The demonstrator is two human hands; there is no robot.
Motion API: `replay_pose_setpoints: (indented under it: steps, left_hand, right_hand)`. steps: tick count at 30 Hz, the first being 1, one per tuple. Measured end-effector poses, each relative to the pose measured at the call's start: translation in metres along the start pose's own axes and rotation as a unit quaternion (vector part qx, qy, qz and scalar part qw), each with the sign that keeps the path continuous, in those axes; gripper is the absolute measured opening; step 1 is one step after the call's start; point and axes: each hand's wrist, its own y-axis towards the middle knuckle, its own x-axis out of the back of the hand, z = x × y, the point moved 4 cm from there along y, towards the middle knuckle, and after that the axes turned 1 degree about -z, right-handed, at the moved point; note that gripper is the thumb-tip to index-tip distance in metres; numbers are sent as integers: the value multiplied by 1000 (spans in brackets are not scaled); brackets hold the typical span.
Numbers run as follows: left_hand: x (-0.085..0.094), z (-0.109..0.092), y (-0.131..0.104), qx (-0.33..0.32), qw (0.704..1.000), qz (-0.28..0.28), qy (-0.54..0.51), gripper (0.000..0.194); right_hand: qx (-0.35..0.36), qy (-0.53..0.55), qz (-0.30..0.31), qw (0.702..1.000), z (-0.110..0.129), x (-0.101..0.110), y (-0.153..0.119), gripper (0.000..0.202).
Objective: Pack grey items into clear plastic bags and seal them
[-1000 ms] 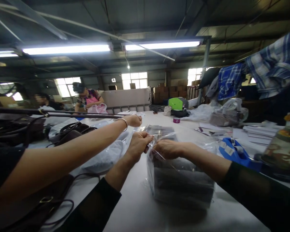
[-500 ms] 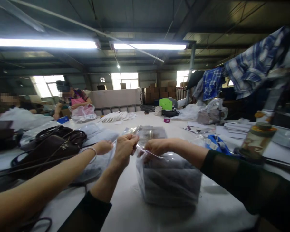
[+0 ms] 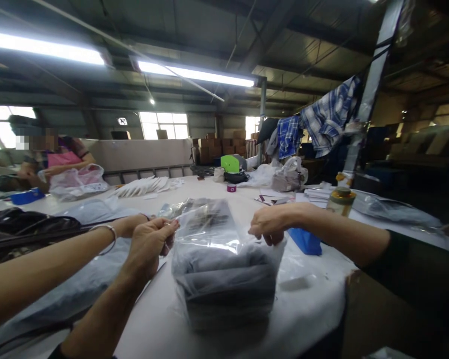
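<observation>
A clear plastic bag (image 3: 209, 244) stands upright on the table in front of me, with grey folded fabric-like contents (image 3: 228, 284) inside. My left hand (image 3: 149, 242) is closed in a pinch on the bag's upper left edge. On the other side, my right hand (image 3: 270, 223) grips the upper right edge, fingers bent down over the film. Between both hands the bag's mouth is spread wide. Behind it lies a further clear-wrapped greyish pack (image 3: 205, 212).
A co-worker's arm with a bracelet (image 3: 108, 234) reaches in close beside my left arm, over dark bags (image 3: 30, 234). Right of the bag are a blue item (image 3: 306, 241) and a jar (image 3: 340, 202). Another person (image 3: 56, 159) sits across the table (image 3: 153, 309).
My hands have moved apart, the right one outward to the bag's right edge, stretching the bag's mouth wide. The view has turned to the right.
</observation>
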Motion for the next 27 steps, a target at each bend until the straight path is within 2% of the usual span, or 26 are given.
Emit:
replay_pose_setpoints:
  steps: [3,5,12,18,20,22,23,24,25,26,27]
  left_hand:
    - [-2,-3,-2,-18,1000,2,17,24]
    - [-3,-4,-2,-16,1000,1,15,22]
    - [0,-6,-1,-36,999,-20,23,19]
    - [1,-2,5,-49,997,-8,62,24]
    - [2,-2,5,-46,996,-5,75,26]
    - [6,-6,0,-67,991,-19,114,27]
    - [9,-11,-6,-111,981,-44,155,30]
    - [11,-18,-15,-183,958,-74,208,37]
    - [11,-26,-26,-277,918,-100,267,44]
    - [8,-34,-40,-379,860,-110,324,49]
    - [2,-39,-53,-472,794,-97,370,50]
  right_hand:
    - [-37,2,83,996,-8,-10,14,29]
    - [-49,-5,116,992,-13,-15,23,27]
    - [-88,15,172,981,-16,-28,35,39]
    - [-37,53,141,988,-14,-34,22,49]
    - [-14,52,105,993,-13,-27,16,46]
    - [20,40,38,998,-7,-16,8,38]
    - [39,33,-4,999,-3,-11,4,34]
    - [62,28,-48,997,3,-6,-1,31]
    - [90,33,-82,992,10,-3,-6,31]
    - [122,44,-102,986,17,-2,-9,32]
    - [153,60,-107,981,24,-3,-12,35]
